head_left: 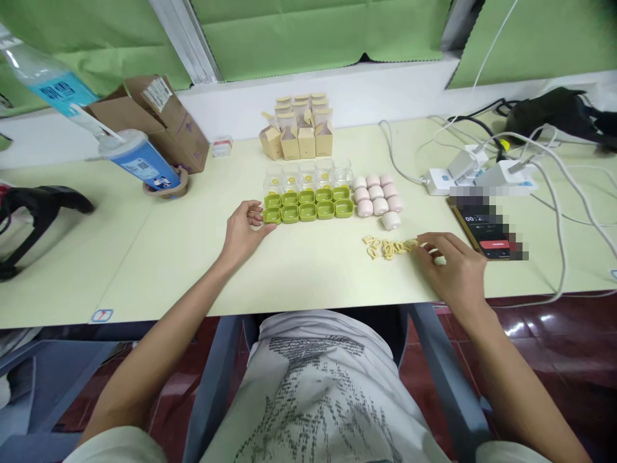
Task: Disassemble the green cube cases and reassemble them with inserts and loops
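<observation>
Two hands rest on the pale counter (183, 257) in the head view, each beside its own stock of small parts. The left hand (243, 228) lies loosely curled, fingers bent but gripping nothing that I can see; its fingertips touch the near-left corner of the green trays (308, 204), a tidy block of two rows, seemingly steadying or about to pick the corner one. Just beyond the trays from that hand stand clear lidded cups (308, 175), and farther still a cluster of small tan cartons (299, 132), lined up like successive stages of a kit.

The right hand (453, 267) lies palm down, fingers spread and slightly hooked, closed on nothing; its fingertips reach into the loose pile of yellow rings (389, 247), which spreads just to its left, probably kept as a heap so single pieces can be drawn off. Beyond the rings, between the two hands, sit the pink egg-shaped pieces (378, 193) in rows, one lying apart nearer the rings.

Just right of the right hand a phone (486, 231) lies face up showing a timer, within easy glance. Past it, a power strip (477, 177) trails white cables. Well left of the left hand stands a blue-labelled tub (139, 164).
</observation>
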`<state>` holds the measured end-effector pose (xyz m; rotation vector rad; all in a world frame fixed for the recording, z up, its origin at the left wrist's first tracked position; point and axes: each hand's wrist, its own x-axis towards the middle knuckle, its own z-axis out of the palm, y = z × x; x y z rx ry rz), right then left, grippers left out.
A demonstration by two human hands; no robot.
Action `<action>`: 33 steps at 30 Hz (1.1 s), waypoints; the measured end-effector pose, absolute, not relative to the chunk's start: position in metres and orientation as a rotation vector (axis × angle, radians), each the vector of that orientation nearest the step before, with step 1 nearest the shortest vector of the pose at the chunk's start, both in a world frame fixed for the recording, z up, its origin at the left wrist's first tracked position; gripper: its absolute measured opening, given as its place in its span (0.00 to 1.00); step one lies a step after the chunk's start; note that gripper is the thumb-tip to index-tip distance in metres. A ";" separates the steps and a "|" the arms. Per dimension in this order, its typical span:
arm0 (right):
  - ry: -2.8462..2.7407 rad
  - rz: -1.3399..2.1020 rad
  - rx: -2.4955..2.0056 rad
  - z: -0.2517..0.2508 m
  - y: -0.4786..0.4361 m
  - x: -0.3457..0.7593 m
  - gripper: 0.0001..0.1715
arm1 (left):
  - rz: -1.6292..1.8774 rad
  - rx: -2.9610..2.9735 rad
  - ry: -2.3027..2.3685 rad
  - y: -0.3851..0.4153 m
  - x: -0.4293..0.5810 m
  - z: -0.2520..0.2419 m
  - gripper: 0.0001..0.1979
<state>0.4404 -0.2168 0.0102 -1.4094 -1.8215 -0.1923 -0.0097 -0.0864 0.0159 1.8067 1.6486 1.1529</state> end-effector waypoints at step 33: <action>-2.287 -0.337 -1.241 0.012 -0.206 0.386 0.26 | 1.190 1.935 1.623 -0.096 -0.011 0.001 0.35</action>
